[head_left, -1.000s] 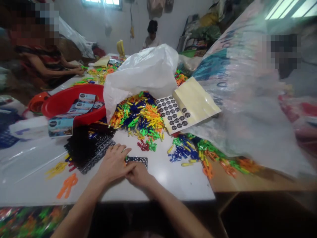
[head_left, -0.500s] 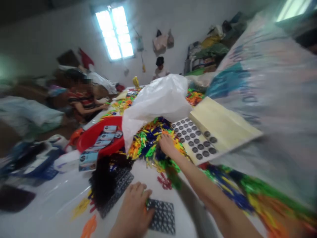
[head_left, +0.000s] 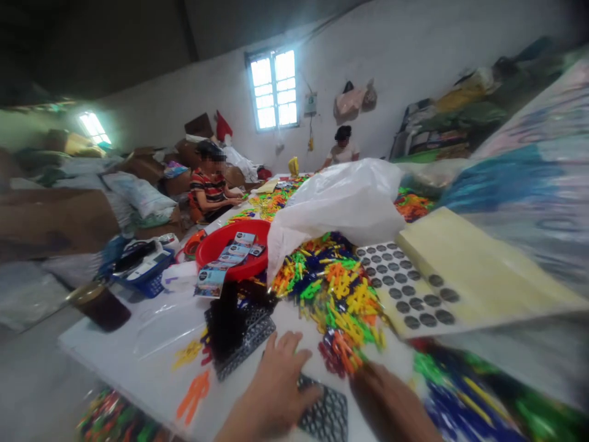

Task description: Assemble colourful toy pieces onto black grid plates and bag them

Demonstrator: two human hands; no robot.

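My left hand (head_left: 281,379) is open, fingers spread, palm down beside and partly over a dark dimpled sheet (head_left: 327,412) on the white table. To its right, my right hand (head_left: 385,393) is slightly blurred, its fingertips closed on orange plastic pieces (head_left: 346,348). Dark red plastic pieces (head_left: 331,356) lie just left of these. Beyond both hands spreads a heap of small slim plastic pieces (head_left: 352,291) in yellow, green, orange and blue. Another dark dimpled sheet (head_left: 262,334), partly hidden by a black patch, lies left of my left hand.
A red basin (head_left: 257,264) with printed cards (head_left: 214,276) stands behind the sheets. At right lies a sheet of round grey stickers (head_left: 391,270) by a yellowish pad (head_left: 478,264). A white plastic bag (head_left: 340,196) covers part of the heap. Two people sit farther off.
My right hand has drawn back from the heap toward me, and orange pieces now show at its fingertips. My left hand stays near the dimpled sheet. The camera view has turned left.
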